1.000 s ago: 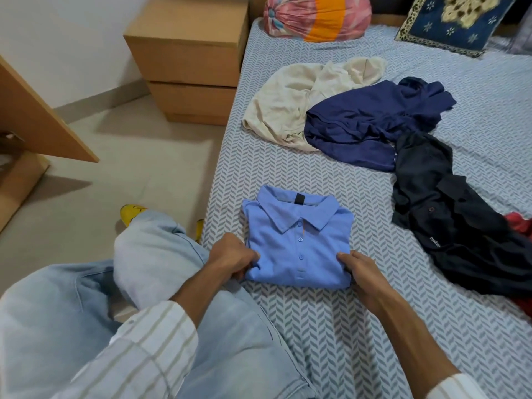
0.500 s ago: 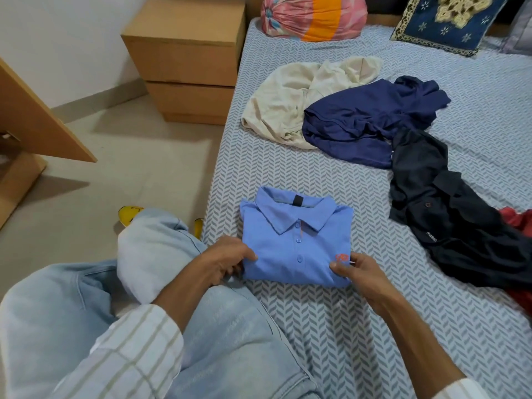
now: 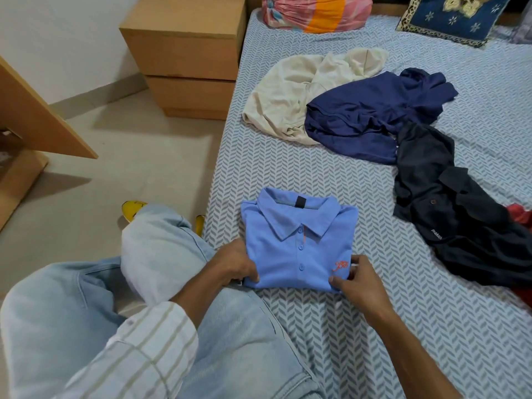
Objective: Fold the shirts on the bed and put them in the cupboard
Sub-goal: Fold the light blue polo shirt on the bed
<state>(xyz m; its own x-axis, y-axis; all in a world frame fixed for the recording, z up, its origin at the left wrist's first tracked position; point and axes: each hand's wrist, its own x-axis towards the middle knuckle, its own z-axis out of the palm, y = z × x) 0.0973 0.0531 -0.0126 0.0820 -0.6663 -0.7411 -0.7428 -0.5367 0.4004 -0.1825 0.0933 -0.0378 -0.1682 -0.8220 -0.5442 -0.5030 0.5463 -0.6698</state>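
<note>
A folded light blue polo shirt (image 3: 299, 243) lies collar-up on the near part of the bed (image 3: 431, 326), close to its left edge, with a small orange logo at its near right corner. The person's left hand (image 3: 234, 264) grips the shirt's near left corner, fingers curled around the edge of the fabric. The right hand (image 3: 358, 282) pinches the near right corner, thumb on top beside the logo and the fingers tucked at the edge. Both of the person's forearms reach in from the near side, the left one in a cream striped sleeve (image 3: 138, 349), and a knee in light blue jeans (image 3: 161, 249) rests against the bed's left edge.

Farther up the bed three unfolded shirts lie in a loose overlapping heap: a cream shirt (image 3: 290, 96) on the left, a navy shirt (image 3: 371, 116) partly over it, and a black shirt (image 3: 457, 214) to the right, nearer than the navy one. A bit of red cloth (image 3: 521, 217) shows at the right border. At the far end sit a pink and orange bundle (image 3: 313, 11) and a dark blue patterned pillow (image 3: 452, 15). A wooden drawer unit (image 3: 187, 53) stands on the floor left of the bed, and a wooden panel (image 3: 37, 116) juts in at the far left
</note>
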